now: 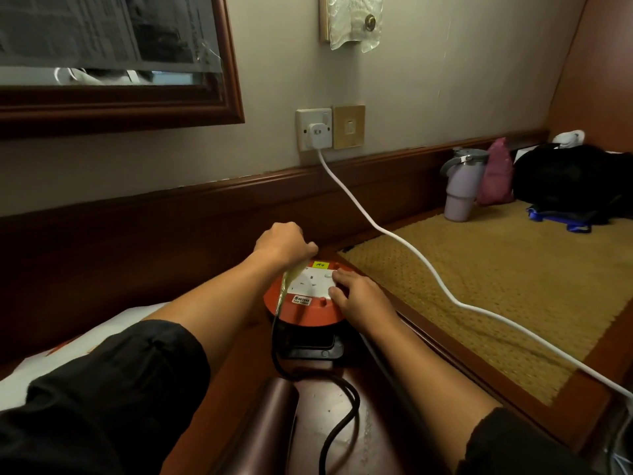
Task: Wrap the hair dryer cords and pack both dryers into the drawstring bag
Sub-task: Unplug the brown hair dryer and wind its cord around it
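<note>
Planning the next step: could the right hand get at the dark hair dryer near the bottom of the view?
Probably yes. The right hand rests open on the red extension reel, holding nothing, and the dryer lies just below with only its black cord beside it.

You have two hands [284, 243] in frame, one red extension reel [306, 303], one black cord [337, 426], one white cable [411, 255], and one lilac bottle [460, 186] at the right.

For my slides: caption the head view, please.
Left hand pulls a plug from the red extension reel; right hand steadies it.
</note>
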Demonstrator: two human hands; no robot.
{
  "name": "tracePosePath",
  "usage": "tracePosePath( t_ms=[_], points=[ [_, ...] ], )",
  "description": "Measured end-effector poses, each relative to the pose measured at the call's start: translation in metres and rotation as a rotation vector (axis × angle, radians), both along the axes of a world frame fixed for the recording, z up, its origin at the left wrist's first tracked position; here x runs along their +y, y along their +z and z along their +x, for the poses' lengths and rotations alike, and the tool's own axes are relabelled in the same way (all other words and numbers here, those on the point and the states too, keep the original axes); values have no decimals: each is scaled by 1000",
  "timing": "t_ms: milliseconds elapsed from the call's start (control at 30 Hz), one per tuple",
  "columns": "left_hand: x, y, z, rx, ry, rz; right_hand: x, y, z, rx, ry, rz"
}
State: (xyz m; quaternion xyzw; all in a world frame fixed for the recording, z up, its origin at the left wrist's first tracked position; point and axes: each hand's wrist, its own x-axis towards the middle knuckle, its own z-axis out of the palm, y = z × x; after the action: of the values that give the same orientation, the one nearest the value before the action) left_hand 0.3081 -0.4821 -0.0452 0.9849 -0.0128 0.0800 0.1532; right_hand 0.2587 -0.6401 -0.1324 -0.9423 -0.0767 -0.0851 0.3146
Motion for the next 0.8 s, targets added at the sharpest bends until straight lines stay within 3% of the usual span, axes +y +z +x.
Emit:
tracePosePath(
  t_ms=[300, 533, 633, 800],
  points=[
    [81, -12, -57, 16, 151, -85, 18, 18, -21, 35, -21, -250],
    [133, -38, -96, 66, 245, -348, 39, 25, -89, -112, 52, -165],
    [145, -49, -113, 76, 276, -370, 44, 24, -124, -42, 174, -73],
    [153, -65, -141, 99, 370, -384, 49, 26, -157, -3, 276, -212]
  ],
)
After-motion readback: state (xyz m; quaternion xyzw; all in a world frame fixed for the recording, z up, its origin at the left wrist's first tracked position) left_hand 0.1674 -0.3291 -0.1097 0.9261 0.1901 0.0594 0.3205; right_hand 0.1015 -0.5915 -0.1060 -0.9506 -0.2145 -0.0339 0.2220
